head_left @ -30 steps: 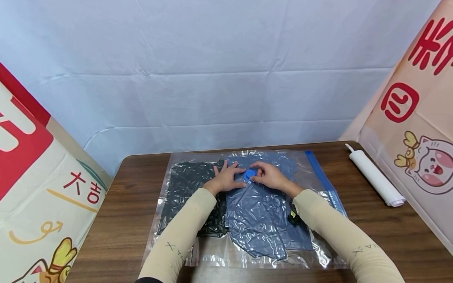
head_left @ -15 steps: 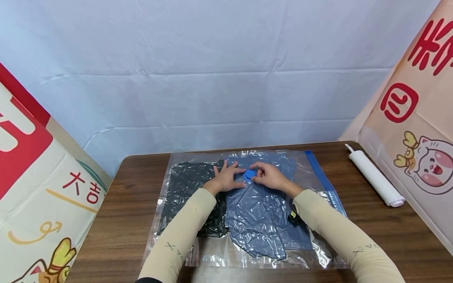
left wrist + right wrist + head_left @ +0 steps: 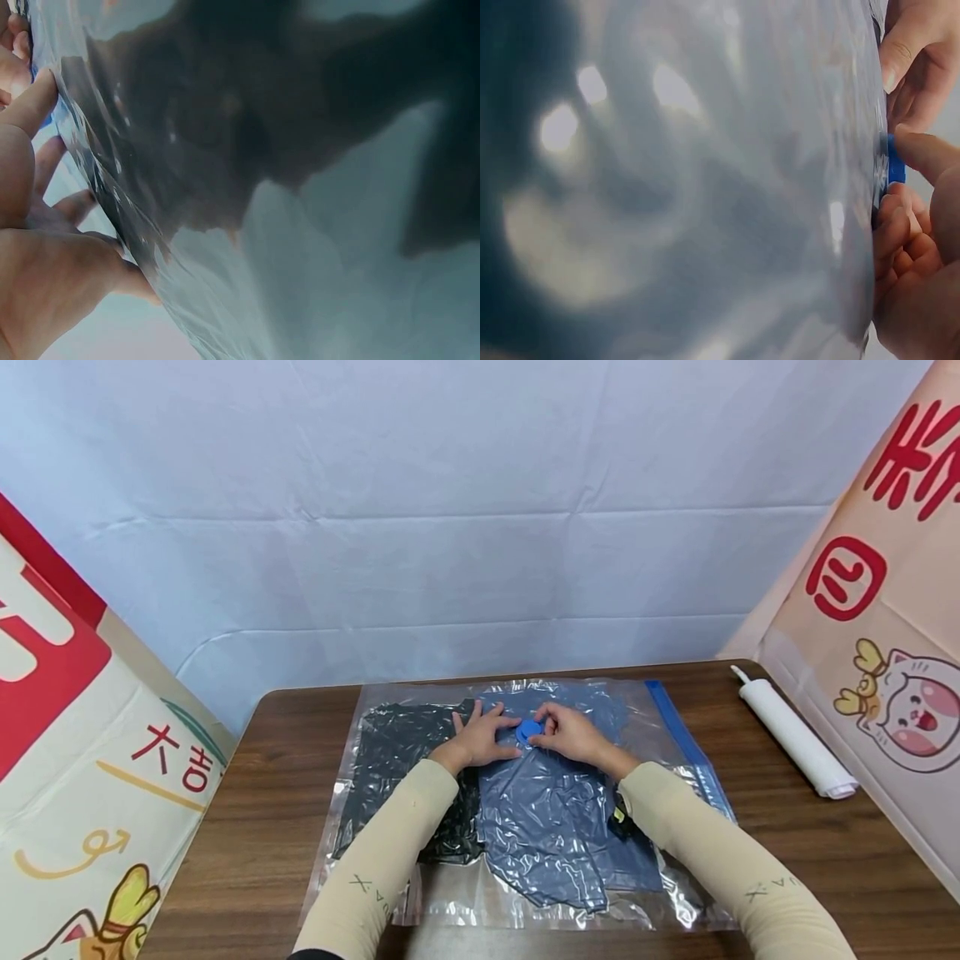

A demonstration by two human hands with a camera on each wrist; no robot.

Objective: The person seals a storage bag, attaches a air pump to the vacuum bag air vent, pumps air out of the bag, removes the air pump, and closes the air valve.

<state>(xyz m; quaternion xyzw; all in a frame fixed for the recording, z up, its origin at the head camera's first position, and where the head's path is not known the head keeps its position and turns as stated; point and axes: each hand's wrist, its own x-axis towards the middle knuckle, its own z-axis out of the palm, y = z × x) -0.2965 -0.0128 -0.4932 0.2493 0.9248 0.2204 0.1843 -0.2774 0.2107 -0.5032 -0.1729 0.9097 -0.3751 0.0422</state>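
Observation:
A clear vacuum storage bag (image 3: 637, 703) lies flat, wrinkled over a black garment (image 3: 397, 743) and a blue-grey garment (image 3: 542, 827). Its round blue valve cap (image 3: 529, 730) sits near the far side. My right hand (image 3: 576, 735) pinches the cap's right side between thumb and index finger; the other fingers curl under, as the right wrist view shows beside the cap (image 3: 896, 163). With fingers spread, my left hand (image 3: 480, 740) rests on the bag just left of the cap. In the left wrist view, fingertips of the left hand (image 3: 45, 217) touch the film.
A blue zip strip (image 3: 675, 727) runs along the bag's right edge. Under the film by my right sleeve shows a small black and yellow item (image 3: 621, 820). A white roll with a thin tip (image 3: 797, 737) lies on the brown table (image 3: 247, 802), right. Printed cloths hang at both sides.
My right thumb and index finger have shifted slightly around the blue valve cap. The left hand and the bag look unmoved.

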